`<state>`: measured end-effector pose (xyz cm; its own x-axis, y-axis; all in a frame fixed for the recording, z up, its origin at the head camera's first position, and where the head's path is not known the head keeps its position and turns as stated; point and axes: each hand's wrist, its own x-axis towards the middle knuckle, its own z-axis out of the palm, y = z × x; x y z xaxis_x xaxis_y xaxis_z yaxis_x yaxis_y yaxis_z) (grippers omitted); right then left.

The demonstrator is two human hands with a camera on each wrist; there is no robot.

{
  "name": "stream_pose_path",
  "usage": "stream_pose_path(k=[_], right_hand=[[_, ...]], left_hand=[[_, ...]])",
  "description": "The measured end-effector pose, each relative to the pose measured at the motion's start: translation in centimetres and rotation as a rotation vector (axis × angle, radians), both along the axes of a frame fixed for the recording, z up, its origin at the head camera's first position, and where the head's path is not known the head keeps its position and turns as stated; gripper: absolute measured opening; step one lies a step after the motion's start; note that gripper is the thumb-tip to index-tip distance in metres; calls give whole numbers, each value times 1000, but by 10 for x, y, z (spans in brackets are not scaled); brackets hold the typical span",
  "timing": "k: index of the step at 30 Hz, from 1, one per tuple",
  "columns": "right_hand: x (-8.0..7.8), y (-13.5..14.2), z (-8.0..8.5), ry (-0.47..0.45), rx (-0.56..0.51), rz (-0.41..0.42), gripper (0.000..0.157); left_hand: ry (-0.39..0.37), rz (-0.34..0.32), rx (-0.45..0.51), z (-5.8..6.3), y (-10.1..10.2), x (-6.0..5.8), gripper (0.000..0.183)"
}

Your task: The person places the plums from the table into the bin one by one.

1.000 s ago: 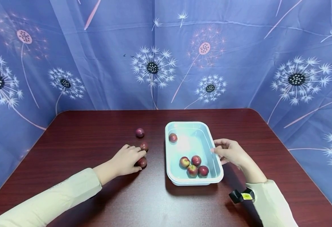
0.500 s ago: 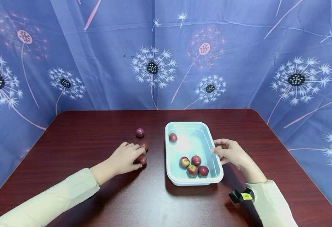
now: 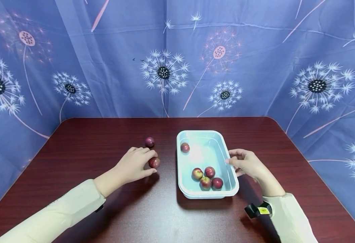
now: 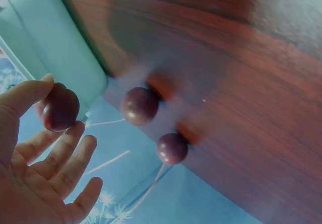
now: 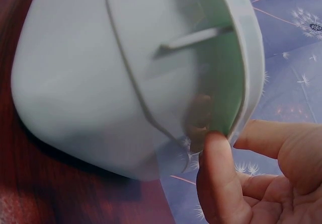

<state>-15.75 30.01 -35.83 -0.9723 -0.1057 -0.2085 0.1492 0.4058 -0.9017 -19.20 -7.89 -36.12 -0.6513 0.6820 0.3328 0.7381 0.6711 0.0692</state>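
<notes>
My left hand (image 3: 135,166) pinches a dark red plum (image 3: 154,162) between thumb and fingertips, left of the tray. In the left wrist view this held plum (image 4: 61,108) appears raised off the table. Two more plums lie on the table there: a nearer plum (image 4: 140,105) and a smaller-looking plum (image 4: 172,148). From the head, only the far plum (image 3: 149,142) of these shows; the other is hidden behind the hand. My right hand (image 3: 246,163) grips the right rim of the pale blue plastic tray (image 3: 232,193), thumb on top and fingers beneath.
Inside the tray, one plum (image 3: 184,147) sits at the far left, and several red and yellow plums, such as this plum (image 3: 205,183), cluster at the near end. The dark wood table (image 3: 110,135) ends at a blue dandelion-print curtain (image 3: 119,67).
My left hand has moved slightly up and away with the plum in its pinch, now covering the middle plum. The right hand and tray have stayed in place.
</notes>
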Motion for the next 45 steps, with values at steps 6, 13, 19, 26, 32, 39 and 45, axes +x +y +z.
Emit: stream_pose_path(k=[6,13,19,26,32,39,45], right_hand=[[0,1,0,2,0,0,54],[0,0,1,-5,2,4,55],[0,0,1,6,0,-3,54],[0,0,0,9,-5,3,54],[1,1,-1,11,0,5,54],[1,2,-2,17,0,5,54],[0,1,-2,24,7,2,53]], left_hand=[[-13,-10,37,5,9,4,38],[-4,-13,101,9,16,6,33],[43,-24,167,15,25,1,35],[19,-13,188,21,39,-4,36],[10,-13,189,27,56,-9,33],[16,-45,144,33,74,-14,35],[7,-66,111,37,87,-17,36]])
